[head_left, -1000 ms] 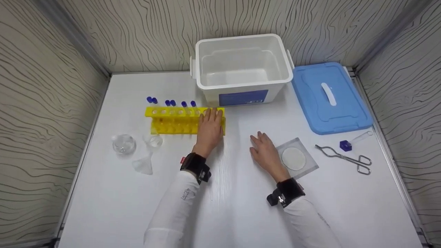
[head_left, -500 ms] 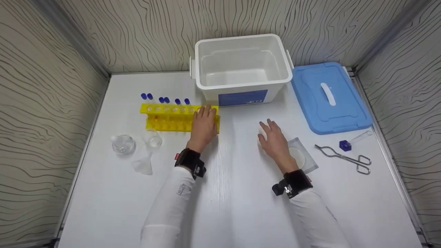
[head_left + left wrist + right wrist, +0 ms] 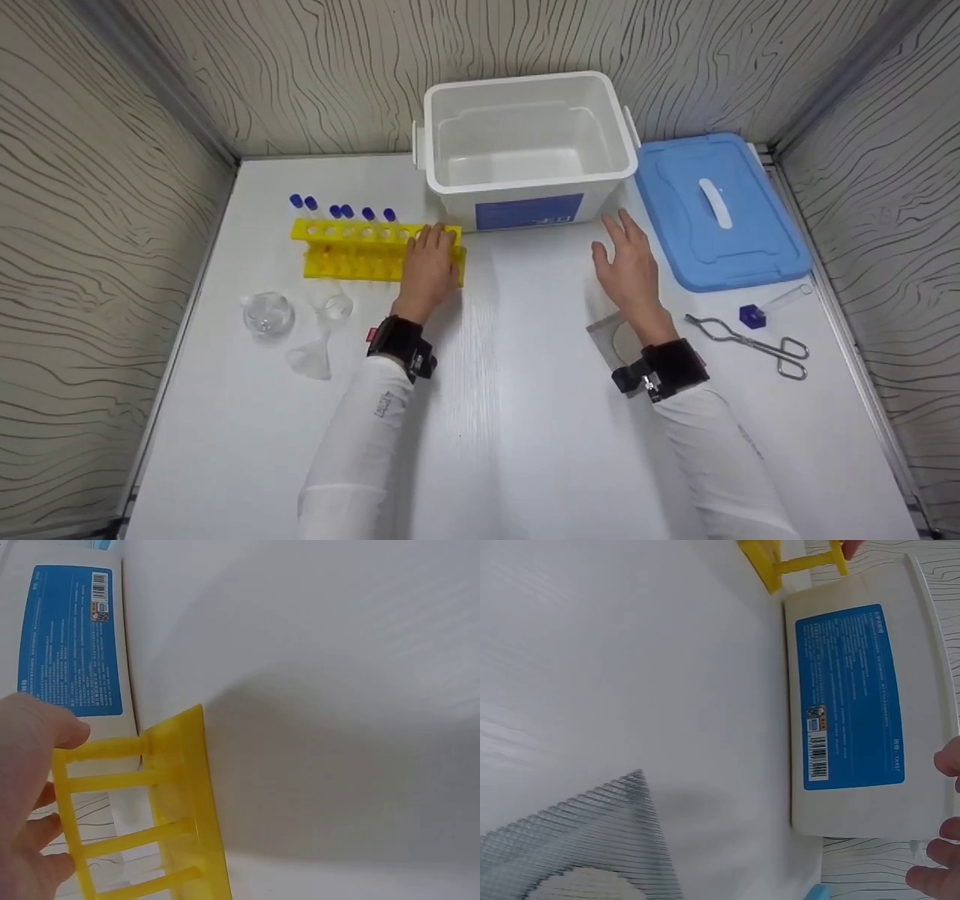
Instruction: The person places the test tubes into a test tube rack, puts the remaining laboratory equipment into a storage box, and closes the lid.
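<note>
The yellow rack (image 3: pixel 375 266) stood on the desk (image 3: pixel 480 450), left of centre, its right end near the white bin (image 3: pixel 531 185). It looked to you like thin moulded plastic: probably light and stiff, a little slick, and easy to tip. The blue-capped tubes (image 3: pixel 346 211), which rose past its far edge and seemed to sit in it, were likely the fragile part; a jolt could have set them rattling. The upper strip near an end gave you a sound hold, though a grip at each end would have kept it more level.

Your left hand (image 3: pixel 427 270) pinched that strip at the right end, thumb on one side and fingers on the other. Your right hand (image 3: pixel 631 274) was spread wide with nothing visible in it, near the bin's right front corner; whether it touched the bin, you could not tell.
</note>
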A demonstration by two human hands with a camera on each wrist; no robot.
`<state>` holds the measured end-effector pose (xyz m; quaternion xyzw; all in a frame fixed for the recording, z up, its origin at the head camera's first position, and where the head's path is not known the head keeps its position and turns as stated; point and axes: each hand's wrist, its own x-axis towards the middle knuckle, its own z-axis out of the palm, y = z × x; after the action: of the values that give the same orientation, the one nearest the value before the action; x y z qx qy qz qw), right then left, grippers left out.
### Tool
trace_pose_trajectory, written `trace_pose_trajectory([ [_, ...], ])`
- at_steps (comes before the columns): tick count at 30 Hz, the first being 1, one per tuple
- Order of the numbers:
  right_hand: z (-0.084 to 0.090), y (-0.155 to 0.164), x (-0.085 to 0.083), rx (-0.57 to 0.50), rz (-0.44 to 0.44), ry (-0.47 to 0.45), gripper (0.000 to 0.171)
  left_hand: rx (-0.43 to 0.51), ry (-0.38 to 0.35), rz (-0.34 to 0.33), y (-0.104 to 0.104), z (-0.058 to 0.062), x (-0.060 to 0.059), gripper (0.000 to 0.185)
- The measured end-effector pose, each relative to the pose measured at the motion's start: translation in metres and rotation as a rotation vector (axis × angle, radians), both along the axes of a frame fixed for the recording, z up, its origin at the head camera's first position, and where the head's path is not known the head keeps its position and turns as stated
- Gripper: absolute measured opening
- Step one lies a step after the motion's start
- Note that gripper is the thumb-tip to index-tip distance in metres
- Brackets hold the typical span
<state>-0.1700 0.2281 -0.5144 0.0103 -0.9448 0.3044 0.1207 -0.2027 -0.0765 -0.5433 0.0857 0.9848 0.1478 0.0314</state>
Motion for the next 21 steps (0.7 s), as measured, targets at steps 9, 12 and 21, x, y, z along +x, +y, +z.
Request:
trace_pose_trajectory([
  [9,0.025,0.007,-0.021,-0.085,-0.002,0.109,0.049,0.016,-0.021,0.024,-0.01,0.002,-0.001,0.046],
  [12,0.029,0.011,-0.028,-0.069,-0.005,0.131,0.049,0.025,-0.035,0.026,-0.012,0.003,-0.003,0.046],
  [21,0.043,0.016,-0.055,-0.017,0.03,0.087,0.05,0.016,-0.069,0.046,-0.024,0.007,-0.007,0.045],
])
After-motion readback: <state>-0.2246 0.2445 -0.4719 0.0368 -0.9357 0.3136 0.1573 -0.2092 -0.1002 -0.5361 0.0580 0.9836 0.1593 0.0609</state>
